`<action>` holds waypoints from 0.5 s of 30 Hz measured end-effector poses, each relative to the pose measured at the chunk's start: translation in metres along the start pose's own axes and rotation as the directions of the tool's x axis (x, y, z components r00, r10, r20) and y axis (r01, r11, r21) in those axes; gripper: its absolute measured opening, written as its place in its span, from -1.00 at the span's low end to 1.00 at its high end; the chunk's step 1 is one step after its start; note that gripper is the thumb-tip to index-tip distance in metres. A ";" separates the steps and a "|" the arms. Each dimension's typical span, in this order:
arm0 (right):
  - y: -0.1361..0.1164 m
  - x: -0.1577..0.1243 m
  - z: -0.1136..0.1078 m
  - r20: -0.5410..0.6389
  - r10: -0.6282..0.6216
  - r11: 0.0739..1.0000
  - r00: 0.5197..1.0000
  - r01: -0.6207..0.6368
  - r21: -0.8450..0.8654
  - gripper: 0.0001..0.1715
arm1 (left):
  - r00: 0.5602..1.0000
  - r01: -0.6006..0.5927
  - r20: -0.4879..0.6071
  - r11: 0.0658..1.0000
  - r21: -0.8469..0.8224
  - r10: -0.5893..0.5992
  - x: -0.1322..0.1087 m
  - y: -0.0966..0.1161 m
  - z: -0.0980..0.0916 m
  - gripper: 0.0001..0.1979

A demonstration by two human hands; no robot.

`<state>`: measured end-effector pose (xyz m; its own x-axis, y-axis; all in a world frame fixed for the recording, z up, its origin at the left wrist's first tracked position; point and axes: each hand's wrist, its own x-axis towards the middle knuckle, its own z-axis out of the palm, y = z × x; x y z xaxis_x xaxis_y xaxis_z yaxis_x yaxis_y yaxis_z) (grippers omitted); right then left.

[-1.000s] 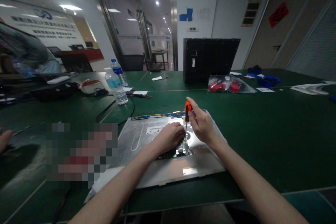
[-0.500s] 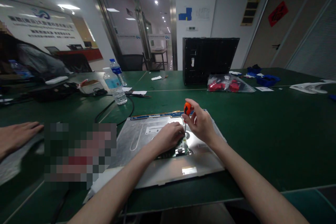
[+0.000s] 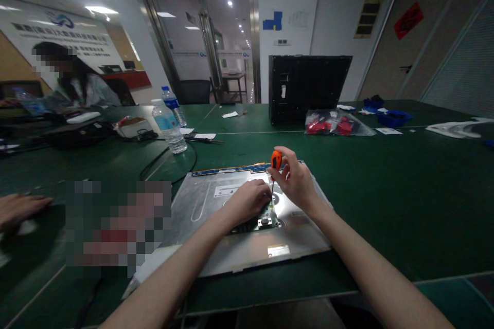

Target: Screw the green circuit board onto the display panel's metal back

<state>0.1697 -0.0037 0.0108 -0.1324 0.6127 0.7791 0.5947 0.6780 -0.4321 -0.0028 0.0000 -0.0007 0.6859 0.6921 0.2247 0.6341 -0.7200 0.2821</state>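
In my right hand [image 3: 298, 182] is an orange-and-black screwdriver [image 3: 276, 159], gripped by the handle and upright, with its thin shaft pointing down. The tip meets a small green circuit board [image 3: 265, 222] or the metal right beside it. My left hand [image 3: 249, 198] rests over the board, its fingers curled together at the foot of the shaft; what they pinch is hidden. Both hands are over a flat silvery metal panel [image 3: 216, 254], which looks like the back of a display. A narrow blue circuit strip [image 3: 216, 170] runs along its far edge.
Two water bottles [image 3: 170, 126] and a black cable [image 3: 148, 162] are behind the panel at left. Farther back stand a black monitor-like case [image 3: 309, 87] and a plastic bag of red parts [image 3: 335, 124]. Another person's hand [image 3: 23, 209] lies at the left edge; a person [image 3: 83, 82] sits beyond.
The screwdriver handle has turned slightly in my right hand, while my left hand stays put. At far left, the other person's hand has drawn back leftward, and a seated person has come into view.
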 end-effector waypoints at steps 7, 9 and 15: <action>-0.005 0.000 -0.001 0.008 0.014 1.000 1.000 -0.014 0.007 -0.51 | 1.000 0.000 0.001 1.000 0.007 0.000 0.000 0.000 0.000 -0.85; -0.005 0.000 -0.001 0.001 0.031 1.000 1.000 -0.031 0.004 -0.53 | 1.000 0.006 0.000 1.000 0.011 -0.006 0.001 0.000 0.000 -0.84; -0.002 0.000 0.001 -0.073 0.039 0.999 0.997 -0.038 0.009 -0.56 | 1.000 0.013 -0.008 1.000 0.022 -0.012 0.000 0.001 0.000 -0.82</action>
<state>0.1679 -0.0047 0.0116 -0.0509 0.6071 0.7930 0.5923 0.6577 -0.4655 -0.0021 -0.0008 -0.0003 0.6750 0.7014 0.2289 0.6503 -0.7121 0.2646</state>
